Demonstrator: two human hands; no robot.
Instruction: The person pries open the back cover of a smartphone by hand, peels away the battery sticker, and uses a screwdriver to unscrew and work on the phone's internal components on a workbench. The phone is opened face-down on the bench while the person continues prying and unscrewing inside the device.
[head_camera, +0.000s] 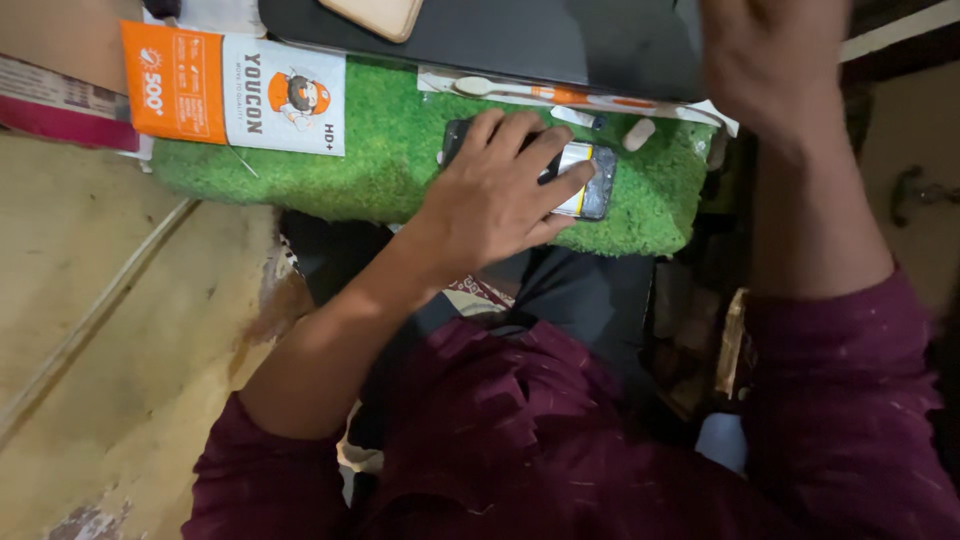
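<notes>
Pressing flat on an opened phone (585, 180), left hand (495, 195) with fingers spread, phone lying on green turf mat (400, 150), right hand (770, 55) raised above, grip unclear, orange-and-white box (235, 88) nearby.

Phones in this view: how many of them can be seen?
2. One opened phone lies on the green mat under the left hand. A beige phone lies on the dark board. Others may be hidden.

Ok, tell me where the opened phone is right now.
In the head view, the opened phone lies right of centre on the green turf mat, under the left hand, below the dark board.
</notes>
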